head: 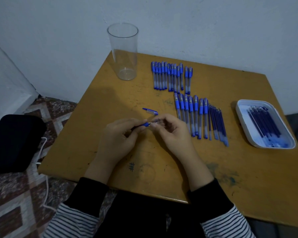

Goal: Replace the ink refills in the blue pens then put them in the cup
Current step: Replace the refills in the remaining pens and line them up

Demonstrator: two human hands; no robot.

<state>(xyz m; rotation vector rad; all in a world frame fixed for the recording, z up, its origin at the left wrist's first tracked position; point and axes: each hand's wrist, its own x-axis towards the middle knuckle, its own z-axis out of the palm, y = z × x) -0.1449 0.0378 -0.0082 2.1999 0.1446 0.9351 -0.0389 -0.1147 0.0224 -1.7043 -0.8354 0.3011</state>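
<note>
hands meet over the middle of the tabletop [179,169], a little toward its left edge. our left hand [118,133] curls its fingers round the blue grip end of a pen [145,124], and our right hand [169,129] pinches the other end of it between thumb and fingertips, so both hold it just above the wood. whether the two parts of it are joined or apart we cannot tell. just beyond our fingers a loose cap [150,111] lies flat on the wood. a clear cup [124,52] stands upright at the far left corner, holding nothing. toward the far edge lies a far row of pens [170,77], capped and side by side. nearer us lies a near row of pens [191,114], and some loose refills [217,122] touch its right side. by the right edge sits a white tray [239,110] with more dark refills in it. on the floor to the left we see a black bag [12,143], a white cable [43,152] and a patterned rug [10,212].
</note>
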